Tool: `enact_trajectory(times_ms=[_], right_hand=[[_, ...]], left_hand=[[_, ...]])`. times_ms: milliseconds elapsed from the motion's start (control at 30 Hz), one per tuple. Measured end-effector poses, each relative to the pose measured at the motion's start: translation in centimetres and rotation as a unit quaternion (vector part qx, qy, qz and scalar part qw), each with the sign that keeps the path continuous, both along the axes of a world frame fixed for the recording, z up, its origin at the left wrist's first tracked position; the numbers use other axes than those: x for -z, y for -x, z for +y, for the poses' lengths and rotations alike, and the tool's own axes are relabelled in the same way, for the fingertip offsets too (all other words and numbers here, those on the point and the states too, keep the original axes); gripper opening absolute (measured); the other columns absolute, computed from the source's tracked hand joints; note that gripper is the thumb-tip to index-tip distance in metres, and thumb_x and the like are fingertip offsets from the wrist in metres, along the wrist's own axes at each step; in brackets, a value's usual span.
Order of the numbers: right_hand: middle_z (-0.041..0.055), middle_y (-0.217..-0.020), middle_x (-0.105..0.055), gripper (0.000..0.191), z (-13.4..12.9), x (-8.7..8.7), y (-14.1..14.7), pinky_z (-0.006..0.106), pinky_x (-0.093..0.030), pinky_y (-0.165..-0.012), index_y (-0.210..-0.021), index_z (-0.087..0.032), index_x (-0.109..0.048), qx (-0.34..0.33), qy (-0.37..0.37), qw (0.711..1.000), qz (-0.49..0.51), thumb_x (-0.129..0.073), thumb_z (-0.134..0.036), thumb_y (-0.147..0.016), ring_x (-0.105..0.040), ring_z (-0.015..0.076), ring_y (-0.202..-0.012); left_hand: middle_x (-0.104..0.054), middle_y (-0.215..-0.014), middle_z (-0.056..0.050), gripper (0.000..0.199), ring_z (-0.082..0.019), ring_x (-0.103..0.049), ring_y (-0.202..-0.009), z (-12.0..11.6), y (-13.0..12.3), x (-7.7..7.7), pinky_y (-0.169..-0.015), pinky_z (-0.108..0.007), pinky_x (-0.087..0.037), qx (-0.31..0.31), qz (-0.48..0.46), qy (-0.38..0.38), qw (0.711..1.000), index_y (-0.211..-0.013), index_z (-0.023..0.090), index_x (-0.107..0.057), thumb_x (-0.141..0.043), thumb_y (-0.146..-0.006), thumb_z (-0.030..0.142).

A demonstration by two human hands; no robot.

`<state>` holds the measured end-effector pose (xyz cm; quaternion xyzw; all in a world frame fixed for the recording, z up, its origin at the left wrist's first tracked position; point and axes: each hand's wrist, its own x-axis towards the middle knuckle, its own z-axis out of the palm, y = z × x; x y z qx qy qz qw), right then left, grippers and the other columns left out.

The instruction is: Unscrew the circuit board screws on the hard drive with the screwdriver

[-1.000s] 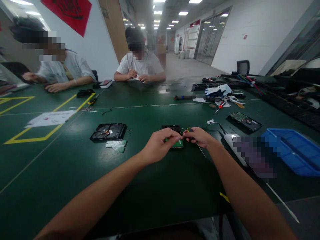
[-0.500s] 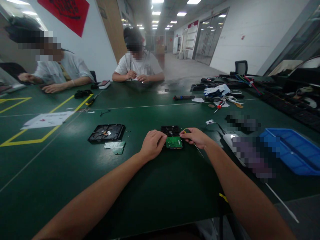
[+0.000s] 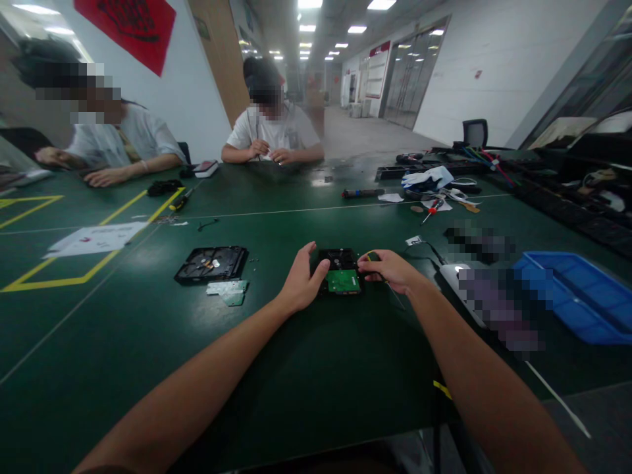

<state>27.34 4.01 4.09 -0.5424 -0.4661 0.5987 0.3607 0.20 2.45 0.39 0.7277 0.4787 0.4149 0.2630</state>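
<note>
A hard drive (image 3: 337, 257) lies in front of me with its green circuit board (image 3: 344, 282) facing up. On its left edge rests my left hand (image 3: 300, 280), thumb and fingers apart, nothing in its grasp. My right hand (image 3: 388, 268), at the drive's right edge, is closed round a screwdriver (image 3: 374, 255) with a yellow and black handle. The shaft points back toward my wrist, away from the drive. To the left lie a second hard drive (image 3: 228, 258), a loose circuit board (image 3: 234, 297) and several tiny screws (image 3: 253, 260).
A blue tray (image 3: 592, 299) and a white device (image 3: 457, 283) with a cable are on the right. Behind them lie a red screwdriver (image 3: 434, 207) and a cloth (image 3: 427, 178). Two people sit across the green table (image 3: 316, 375). Paper (image 3: 99, 238) lies at left.
My left hand's fingers have spread from a bent, pressed-together pose, and the hand has shifted slightly left. My right hand still holds the screwdriver, almost in the same place.
</note>
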Motion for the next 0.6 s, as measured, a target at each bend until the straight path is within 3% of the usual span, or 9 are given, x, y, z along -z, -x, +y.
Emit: enact_trajectory(times_ms=[100,233,433,600], right_hand=[[0.006,-0.093,-0.074,0.011,0.1,0.0,0.2,0.025,-0.061,-0.072,-0.088,-0.018,-0.075,0.002,0.005,1.0,0.016,-0.08,-0.009,-0.083,-0.068,0.0148,-0.084],[0.0066,-0.094,-0.075,0.011,0.0,-0.1,0.3,0.022,-0.061,-0.069,-0.089,-0.017,-0.075,0.006,0.009,1.0,0.021,-0.08,-0.008,-0.084,-0.07,0.0147,-0.086],[0.0065,-0.092,-0.075,0.01,-0.3,-0.5,0.2,0.019,-0.056,-0.061,-0.09,-0.016,-0.076,0.01,0.015,1.0,0.009,-0.081,-0.01,-0.084,-0.067,0.0133,-0.081],[0.0074,-0.094,-0.076,0.014,-0.5,-0.7,0.7,0.021,-0.053,-0.059,-0.09,-0.017,-0.077,-0.012,0.018,1.0,0.004,-0.084,-0.011,-0.079,-0.066,0.0145,-0.082]], left_hand=[[-0.034,-0.174,-0.021,0.08,-0.033,-0.035,-0.163,0.9,-0.2,0.2,-0.132,-0.054,-0.034,0.016,-0.067,0.071,0.995,-0.167,0.018,-0.027,-0.044,-0.108,0.069],[-0.031,-0.176,-0.02,0.085,-0.032,-0.037,-0.162,2.2,-0.5,-0.5,-0.131,-0.051,-0.035,0.045,-0.084,0.118,0.988,-0.169,0.02,-0.023,-0.043,-0.106,0.074],[-0.06,-0.158,-0.016,0.081,-0.032,-0.056,-0.149,4.0,-0.6,-1.9,-0.125,-0.051,-0.042,0.045,-0.018,0.156,0.987,-0.165,0.023,-0.037,-0.034,-0.106,0.078],[-0.068,-0.146,-0.015,0.071,-0.032,-0.065,-0.137,3.9,0.1,-1.3,-0.118,-0.054,-0.049,0.042,0.008,0.085,0.995,-0.158,0.022,-0.048,-0.038,-0.108,0.072]])
